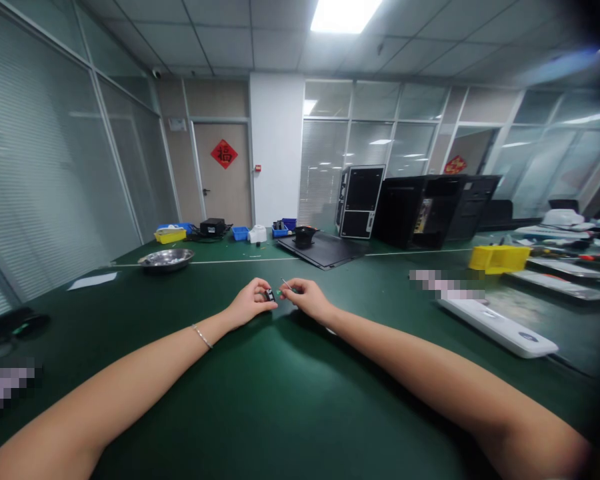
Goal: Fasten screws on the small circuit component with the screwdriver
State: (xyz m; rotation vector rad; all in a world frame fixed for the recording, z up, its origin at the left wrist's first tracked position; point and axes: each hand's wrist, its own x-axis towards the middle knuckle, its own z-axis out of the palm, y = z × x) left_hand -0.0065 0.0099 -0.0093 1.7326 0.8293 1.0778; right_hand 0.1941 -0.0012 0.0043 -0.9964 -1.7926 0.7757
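Over the middle of the green table, my two hands face each other a short way apart. My left hand, with a bracelet on its wrist, pinches a small black part with a pale label between thumb and fingers. In my right hand is a thin metal tool like tweezers, closed in the fingertips and angled up to the left. A tiny green piece shows between the hands, by the right fingertips. Too little of it shows to tell its kind.
A metal bowl and a white sheet lie to the left. Black computer cases stand behind a black panel. At right are a white power strip, a yellow bin and several flat metal units.
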